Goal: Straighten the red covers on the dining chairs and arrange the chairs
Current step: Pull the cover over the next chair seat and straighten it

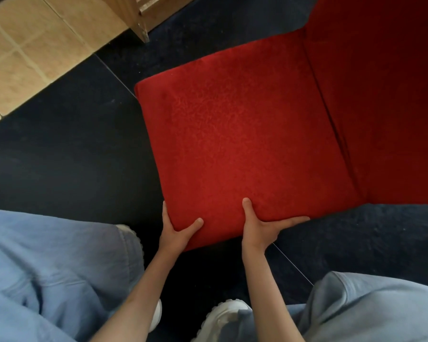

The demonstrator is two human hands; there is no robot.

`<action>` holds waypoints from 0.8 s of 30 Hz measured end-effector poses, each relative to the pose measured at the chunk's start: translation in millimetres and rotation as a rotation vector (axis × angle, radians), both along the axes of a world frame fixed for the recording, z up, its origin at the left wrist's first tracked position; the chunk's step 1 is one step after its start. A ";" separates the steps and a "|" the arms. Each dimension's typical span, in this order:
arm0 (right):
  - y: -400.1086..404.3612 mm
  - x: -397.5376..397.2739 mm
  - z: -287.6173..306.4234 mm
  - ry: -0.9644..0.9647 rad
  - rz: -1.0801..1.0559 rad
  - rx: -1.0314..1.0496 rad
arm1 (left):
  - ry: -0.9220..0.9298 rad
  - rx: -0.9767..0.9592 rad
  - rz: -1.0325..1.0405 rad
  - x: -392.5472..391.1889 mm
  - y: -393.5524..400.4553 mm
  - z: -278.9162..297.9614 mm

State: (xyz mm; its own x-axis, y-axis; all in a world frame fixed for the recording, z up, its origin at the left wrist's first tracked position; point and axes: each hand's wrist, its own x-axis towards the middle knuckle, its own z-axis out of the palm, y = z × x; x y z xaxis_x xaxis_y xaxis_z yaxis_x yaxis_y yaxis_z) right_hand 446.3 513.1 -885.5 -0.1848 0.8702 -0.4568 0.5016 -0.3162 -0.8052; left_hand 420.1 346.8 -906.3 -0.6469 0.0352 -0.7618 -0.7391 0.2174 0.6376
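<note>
Head view showed both hands clamped on the red cover's (245, 144) near corner — left hand (176, 233) at the corner, right hand (262, 230) along the front edge — chair standing on dark carpet (72, 156) beside tan tiles (22, 53).

Bare forearms, pale blue trousers, white chunky shoes

Both forearms are bare to the lower edge of the view, with no sleeve, watch, ring or bracelet showing on the left hand (177, 232) or the right hand (260, 229). The fingernails are short and unpainted. The trousers (47, 275) are a loose, light blue fabric (it looks like soft denim, though the weave is too blurred to be sure), falling in wide folds on both legs, with a stitched seam visible on the right leg. The shoes (223, 317) are white with thick, ridged soles, the toe of one partly covered by the trouser hem.
</note>
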 end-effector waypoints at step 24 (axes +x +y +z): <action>-12.1 -30.7 41.7 0.042 -0.022 0.031 | 0.158 0.029 0.033 -18.0 -5.1 28.5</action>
